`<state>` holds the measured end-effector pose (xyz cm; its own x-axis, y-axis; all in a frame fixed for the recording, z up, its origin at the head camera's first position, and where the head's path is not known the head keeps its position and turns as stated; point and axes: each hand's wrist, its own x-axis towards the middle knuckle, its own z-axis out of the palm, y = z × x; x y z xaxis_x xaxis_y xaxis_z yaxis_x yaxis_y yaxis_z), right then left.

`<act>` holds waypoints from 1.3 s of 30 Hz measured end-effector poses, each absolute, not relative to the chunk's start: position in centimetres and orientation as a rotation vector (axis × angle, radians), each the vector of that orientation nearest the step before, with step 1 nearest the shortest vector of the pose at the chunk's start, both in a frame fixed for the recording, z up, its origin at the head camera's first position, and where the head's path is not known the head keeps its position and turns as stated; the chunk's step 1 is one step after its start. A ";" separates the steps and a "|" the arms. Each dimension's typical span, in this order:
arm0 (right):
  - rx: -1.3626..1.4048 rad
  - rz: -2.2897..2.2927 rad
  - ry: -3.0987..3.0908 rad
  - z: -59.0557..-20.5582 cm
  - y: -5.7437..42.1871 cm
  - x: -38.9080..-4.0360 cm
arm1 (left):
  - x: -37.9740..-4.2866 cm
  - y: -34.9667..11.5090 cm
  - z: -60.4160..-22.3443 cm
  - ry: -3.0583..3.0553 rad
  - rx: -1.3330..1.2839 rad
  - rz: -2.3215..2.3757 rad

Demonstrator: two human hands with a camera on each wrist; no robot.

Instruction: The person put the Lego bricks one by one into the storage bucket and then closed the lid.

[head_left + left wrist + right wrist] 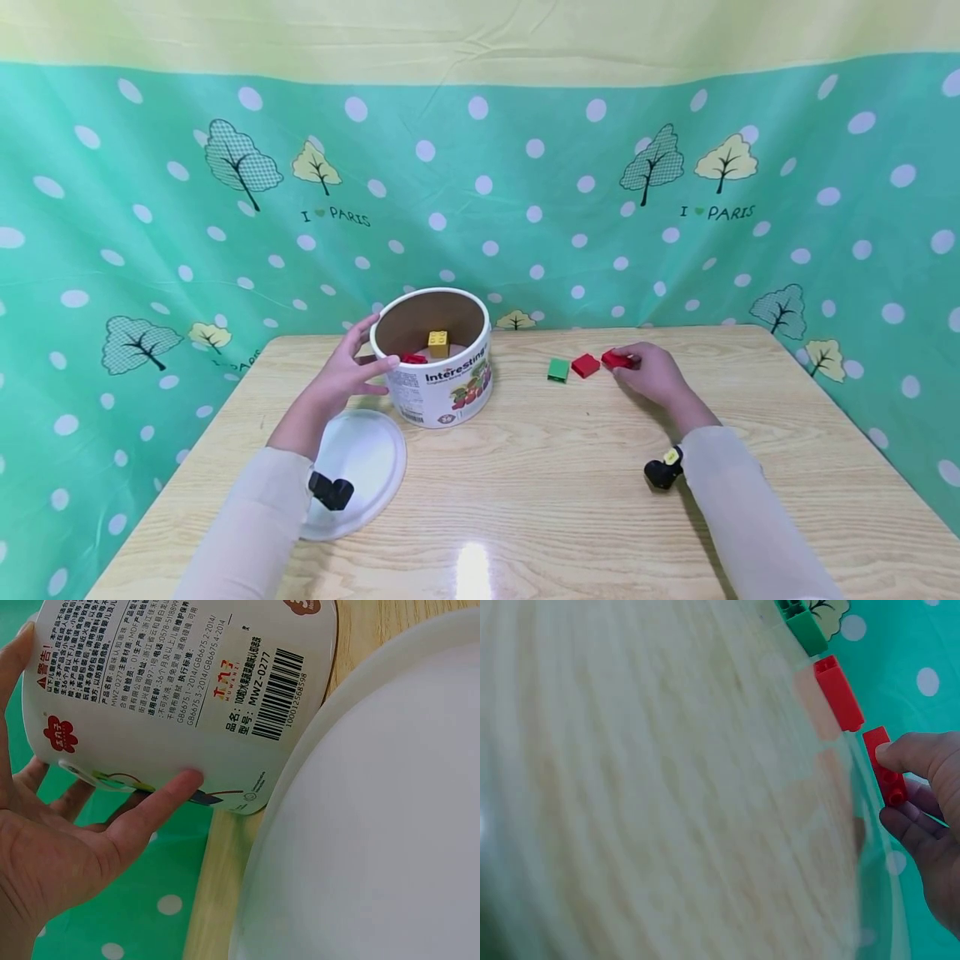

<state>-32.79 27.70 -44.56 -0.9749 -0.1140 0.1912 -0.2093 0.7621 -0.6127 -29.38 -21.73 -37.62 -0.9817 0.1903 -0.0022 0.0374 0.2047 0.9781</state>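
A white printed bucket (438, 392) stands near the table's back edge, holding a yellow toy brick (438, 343) and red pieces (413, 358). My left hand (348, 375) grips the bucket's left side, thumb at the rim and fingers spread around the wall. In the left wrist view one finger lies along the printed wall (247, 697). Towards the back right, my right hand (651, 373) pinches a red toy brick (880, 750) between thumb and fingers. Left of it lie another red brick (585, 365) and a green brick (558, 370).
A round white lid (367, 467) lies at the left of the wooden table (525, 492), partly under the left forearm. Behind the table hangs a green dotted cloth (487, 208), close to the bucket and bricks.
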 end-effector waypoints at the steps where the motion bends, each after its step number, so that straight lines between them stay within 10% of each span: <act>1: 0.263 1.012 -2.806 -44.5 27.7 -32.7 | -29.4 -21.7 -37.6 2.341 0.223 1.896; 39: 0.562 0.877 -2.647 -38.5 24.6 -29.4 | -29.1 -21.6 -37.5 2.324 0.223 1.911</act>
<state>-29.37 24.56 -38.52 -0.8798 -0.2698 0.3914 -0.4501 0.7378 -0.5031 -29.12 -21.58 -37.49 -0.9813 0.1925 -0.0024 0.0348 0.1896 0.9812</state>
